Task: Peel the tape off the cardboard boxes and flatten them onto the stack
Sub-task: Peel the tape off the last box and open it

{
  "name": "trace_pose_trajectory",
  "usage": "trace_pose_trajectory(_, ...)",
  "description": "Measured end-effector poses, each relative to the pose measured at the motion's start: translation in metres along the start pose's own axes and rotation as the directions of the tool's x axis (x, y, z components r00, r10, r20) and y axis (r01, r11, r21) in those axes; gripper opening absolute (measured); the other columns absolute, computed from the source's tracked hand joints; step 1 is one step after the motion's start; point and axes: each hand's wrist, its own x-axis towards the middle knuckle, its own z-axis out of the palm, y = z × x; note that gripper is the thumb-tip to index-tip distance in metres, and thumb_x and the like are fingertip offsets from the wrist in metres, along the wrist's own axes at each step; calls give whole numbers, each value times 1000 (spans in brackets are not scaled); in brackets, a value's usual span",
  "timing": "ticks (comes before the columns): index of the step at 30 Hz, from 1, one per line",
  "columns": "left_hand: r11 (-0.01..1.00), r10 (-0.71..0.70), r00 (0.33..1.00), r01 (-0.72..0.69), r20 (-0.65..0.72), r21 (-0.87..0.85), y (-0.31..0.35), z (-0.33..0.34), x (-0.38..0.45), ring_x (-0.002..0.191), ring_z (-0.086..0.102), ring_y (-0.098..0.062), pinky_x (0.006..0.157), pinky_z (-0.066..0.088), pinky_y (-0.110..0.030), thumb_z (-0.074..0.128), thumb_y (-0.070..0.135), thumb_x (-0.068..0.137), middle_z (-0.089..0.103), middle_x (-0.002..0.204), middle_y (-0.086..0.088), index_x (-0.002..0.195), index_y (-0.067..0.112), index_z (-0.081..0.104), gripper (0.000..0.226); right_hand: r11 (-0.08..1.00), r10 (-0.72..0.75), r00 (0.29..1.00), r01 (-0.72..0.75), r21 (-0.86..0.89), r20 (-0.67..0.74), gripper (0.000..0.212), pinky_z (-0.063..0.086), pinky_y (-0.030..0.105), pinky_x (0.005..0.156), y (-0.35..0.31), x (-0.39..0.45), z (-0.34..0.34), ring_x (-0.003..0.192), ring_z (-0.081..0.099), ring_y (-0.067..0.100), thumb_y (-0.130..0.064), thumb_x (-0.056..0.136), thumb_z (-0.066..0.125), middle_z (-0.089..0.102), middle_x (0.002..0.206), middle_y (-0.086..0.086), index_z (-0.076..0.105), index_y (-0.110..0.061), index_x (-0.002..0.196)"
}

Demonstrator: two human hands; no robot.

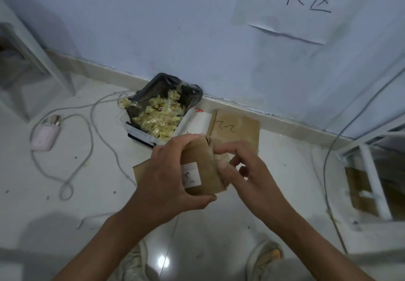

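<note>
I hold a small brown cardboard box (205, 166) with a white label in mid-air over the floor. My left hand (166, 177) grips it from the left, thumb under its near edge. My right hand (243, 166) pinches a crumpled piece of clear tape (221, 157) at the box's right edge. Flattened brown cardboard (235, 131) with pen marks lies on the floor by the wall, just beyond the box. Another flat brown piece (140, 174) shows under my left hand.
A bin lined with a black bag (163, 107), full of wadded tape, stands at the skirting board. White cables (92, 140) and a pink charger (45, 136) lie on the left floor. White shelf frames holding cardboard (363, 184) stand right. My shoes (263, 258) are below.
</note>
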Motion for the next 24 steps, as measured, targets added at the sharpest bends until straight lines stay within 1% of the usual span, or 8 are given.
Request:
trace_pose_trajectory(4, 997, 27, 997, -22, 76, -76, 9, 0, -9, 126, 49, -9, 94, 57, -38, 89, 63, 51, 36, 140, 29, 146, 48, 29, 113, 996, -85, 996, 85, -36, -2, 8, 42, 16, 68, 1, -12, -10, 86, 60, 18, -28, 105, 60, 61, 104, -12, 64, -28, 111)
trace_pose_trajectory(9, 947, -61, 984, 111, 169, -302, 25, -2, 0, 128, 56, 1, 97, 52, -17, 99, 46, 46, 55, 135, 30, 141, 42, 36, 114, 991, -129, 990, 130, -10, 48, 23, 49, 17, 68, 6, -25, -40, 91, 66, 19, -38, 97, 70, 66, 109, -12, 76, -25, 115)
trace_pose_trajectory(11, 924, -87, 971, 163, 224, -347, 29, -2, 2, 127, 58, 2, 97, 52, -18, 103, 37, 45, 60, 134, 28, 140, 40, 39, 115, 988, -147, 988, 149, -50, 47, 23, 50, 15, 68, 6, -30, -50, 90, 68, 15, -39, 94, 72, 69, 108, -13, 79, -26, 112)
trace_pose_trajectory(13, 914, -98, 960, 191, 264, -358, 32, -1, 1, 127, 56, 4, 98, 52, -18, 98, 34, 44, 60, 134, 29, 140, 40, 40, 113, 971, -199, 980, 201, -127, 29, 19, 49, 14, 69, 6, -34, -53, 88, 67, 9, -38, 95, 71, 70, 106, -15, 80, -28, 109)
trace_pose_trajectory(16, 904, -114, 945, 227, 308, -362, 36, 0, 0, 128, 57, 2, 98, 54, -22, 97, 38, 41, 60, 136, 26, 140, 46, 41, 114, 917, -298, 954, 292, -271, 23, 18, 56, 25, 69, 9, -37, -53, 87, 67, 4, -37, 98, 66, 70, 106, -14, 78, -29, 108)
trace_pose_trajectory(19, 902, -108, 935, 235, 337, -362, 38, 2, -1, 129, 57, 1, 97, 55, -23, 98, 36, 43, 59, 138, 26, 140, 49, 42, 113, 834, -375, 925, 362, -417, 54, 12, 58, 35, 63, 10, -41, -52, 82, 65, 5, -29, 100, 68, 70, 101, -11, 77, -25, 105)
trace_pose_trajectory(22, 902, -95, 925, 236, 367, -363, 38, 5, -4, 130, 57, -5, 100, 55, -27, 100, 32, 46, 59, 139, 22, 140, 50, 42, 111, 815, -390, 918, 377, -440, 65, 8, 56, 36, 58, 10, -43, -46, 73, 63, 7, -25, 100, 68, 68, 93, -11, 76, -22, 99)
trace_pose_trajectory(24, 909, -91, 927, 227, 364, -350, 36, 4, -5, 130, 57, -3, 99, 55, -24, 99, 32, 46, 59, 139, 23, 139, 51, 42, 111, 811, -384, 922, 361, -461, 48, 10, 54, 37, 53, 9, -41, -43, 66, 60, 9, -25, 96, 65, 65, 85, -10, 73, -21, 92)
